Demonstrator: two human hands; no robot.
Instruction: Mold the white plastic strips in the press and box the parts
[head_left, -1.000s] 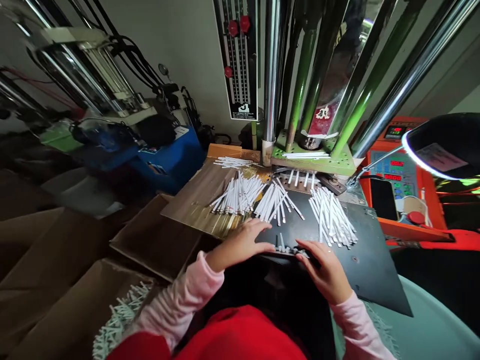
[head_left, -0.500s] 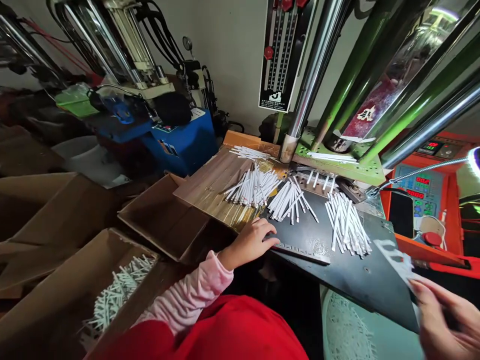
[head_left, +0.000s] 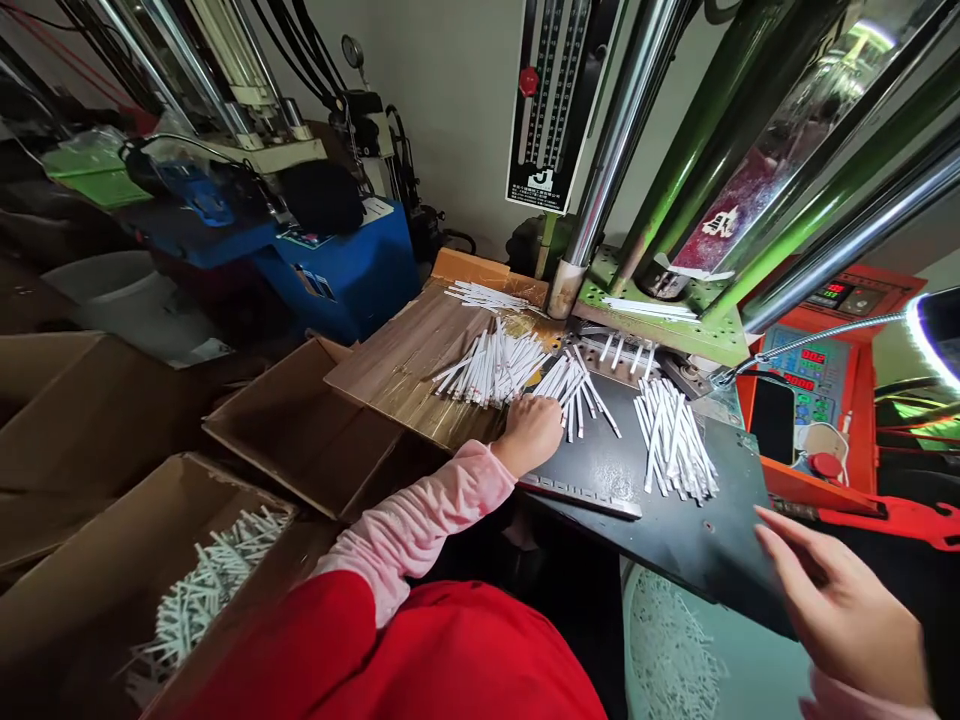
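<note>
My left hand (head_left: 531,432) reaches over the front edge of the black plate, its fingers curled at the near ends of the middle bundle of thin white sticks (head_left: 577,395). Its fingertips are hidden, so what they grip does not show. A larger fan of white sticks (head_left: 491,368) lies just left of it on the brown board (head_left: 390,365). Another pile of white sticks (head_left: 675,445) rests on the black plate (head_left: 600,465) to the right. My right hand (head_left: 855,605) hovers beyond the table's right edge, thumb and forefinger slightly apart, nothing between them.
Several white sticks (head_left: 626,355) protrude from the mould under the green press platen (head_left: 660,325). A pale bin (head_left: 637,640) with white scraps stands below the table. At left is a cardboard box (head_left: 172,490) with more sticks. An orange control panel (head_left: 862,400) stands right.
My left hand has moved from the plate's front edge forward to the middle bundle. The white comb-shaped piece has left my right hand, which has drawn somewhat left. The view has shifted slightly.
</note>
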